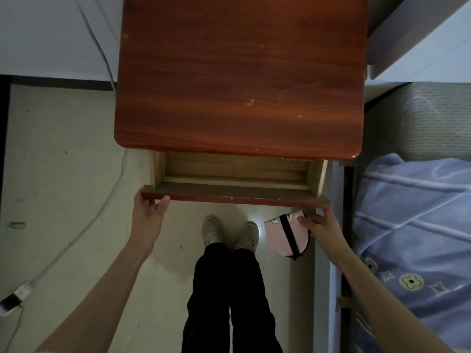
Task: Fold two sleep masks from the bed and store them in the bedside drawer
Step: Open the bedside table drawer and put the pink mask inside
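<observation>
Pale floor tiles fill the lower left, dimly lit, with a white cable curving across them from the wall down to a plug block at the left edge. A reddish wooden bedside table takes up the top middle, seen from straight above, and its top is bare. Below it the drawer is pulled partly out, showing a light wood interior in which nothing can be seen; its dark red front panel runs across just above the person's two shoes and black trousers. The left hand grips the left end of that front panel, thumb on top and fingers curled under the edge. The right hand is just below the right end of the panel, its fingers pinched closed on a folded pink sleep mask with a black strap lying across it; the mask hangs below and in front of the drawer, outside it. A second mask cannot be made out. To the right, close beside the table, lies the bed with a blue striped quilt with flower patterns and a grey ribbed pillow above it. The front panel stands between the held mask and the open drawer cavity.
</observation>
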Demonstrator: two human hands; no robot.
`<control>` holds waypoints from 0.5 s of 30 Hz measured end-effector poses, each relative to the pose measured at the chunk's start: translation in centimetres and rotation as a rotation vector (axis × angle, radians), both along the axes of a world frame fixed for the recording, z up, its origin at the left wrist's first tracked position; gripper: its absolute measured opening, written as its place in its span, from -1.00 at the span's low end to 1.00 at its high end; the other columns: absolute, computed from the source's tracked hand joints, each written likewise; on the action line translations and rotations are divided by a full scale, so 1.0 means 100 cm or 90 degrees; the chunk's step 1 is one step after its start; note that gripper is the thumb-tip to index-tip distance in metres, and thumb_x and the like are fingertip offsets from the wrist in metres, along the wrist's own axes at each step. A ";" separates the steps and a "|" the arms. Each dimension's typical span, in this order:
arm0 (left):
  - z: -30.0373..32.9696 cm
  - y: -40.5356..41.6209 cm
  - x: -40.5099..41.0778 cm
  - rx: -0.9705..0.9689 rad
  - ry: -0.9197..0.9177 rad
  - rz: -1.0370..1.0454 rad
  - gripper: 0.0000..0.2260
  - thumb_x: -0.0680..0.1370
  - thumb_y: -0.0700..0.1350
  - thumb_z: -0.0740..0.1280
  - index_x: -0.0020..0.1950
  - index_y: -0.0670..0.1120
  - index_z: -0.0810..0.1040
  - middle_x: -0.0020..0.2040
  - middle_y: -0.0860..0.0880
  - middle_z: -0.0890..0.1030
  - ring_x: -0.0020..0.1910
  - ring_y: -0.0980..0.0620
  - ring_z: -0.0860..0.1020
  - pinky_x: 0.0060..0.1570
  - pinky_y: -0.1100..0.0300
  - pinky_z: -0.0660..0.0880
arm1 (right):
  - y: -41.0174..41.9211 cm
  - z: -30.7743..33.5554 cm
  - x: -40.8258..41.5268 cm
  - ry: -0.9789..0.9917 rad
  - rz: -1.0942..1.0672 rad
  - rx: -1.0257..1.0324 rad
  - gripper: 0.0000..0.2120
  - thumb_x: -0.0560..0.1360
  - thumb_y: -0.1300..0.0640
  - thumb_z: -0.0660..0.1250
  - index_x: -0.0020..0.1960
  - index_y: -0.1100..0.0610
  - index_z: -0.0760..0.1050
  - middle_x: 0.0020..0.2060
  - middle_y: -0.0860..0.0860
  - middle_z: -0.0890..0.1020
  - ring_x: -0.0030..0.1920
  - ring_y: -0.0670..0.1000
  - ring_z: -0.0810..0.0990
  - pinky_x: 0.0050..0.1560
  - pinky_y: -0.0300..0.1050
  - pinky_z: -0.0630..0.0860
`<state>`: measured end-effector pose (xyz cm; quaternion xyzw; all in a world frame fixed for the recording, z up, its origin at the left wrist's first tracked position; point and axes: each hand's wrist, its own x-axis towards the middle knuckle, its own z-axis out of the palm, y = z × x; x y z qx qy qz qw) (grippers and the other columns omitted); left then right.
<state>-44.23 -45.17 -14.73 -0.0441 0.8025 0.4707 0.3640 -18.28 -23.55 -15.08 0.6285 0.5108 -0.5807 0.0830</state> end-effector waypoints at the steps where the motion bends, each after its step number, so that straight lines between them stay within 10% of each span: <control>1: -0.002 -0.001 0.000 -0.009 0.002 0.006 -0.54 0.52 -0.22 0.28 0.37 -0.19 0.21 0.39 -0.18 0.37 0.35 -0.02 0.36 0.29 0.19 0.28 | 0.000 0.000 0.000 -0.010 0.008 -0.004 -0.56 0.45 0.25 0.33 0.27 0.13 0.26 0.03 0.23 0.60 0.02 0.15 0.56 0.11 0.07 0.48; 15: -0.009 -0.008 -0.007 -0.097 0.040 -0.019 -0.46 0.46 -0.07 0.38 0.37 -0.11 0.24 0.39 -0.16 0.38 0.38 -0.07 0.33 0.38 -0.04 0.30 | -0.028 0.065 -0.074 0.191 -0.127 -0.236 -0.89 0.46 0.32 0.26 -0.06 0.19 0.54 -0.05 0.13 0.63 0.00 0.09 0.62 -0.03 -0.10 0.58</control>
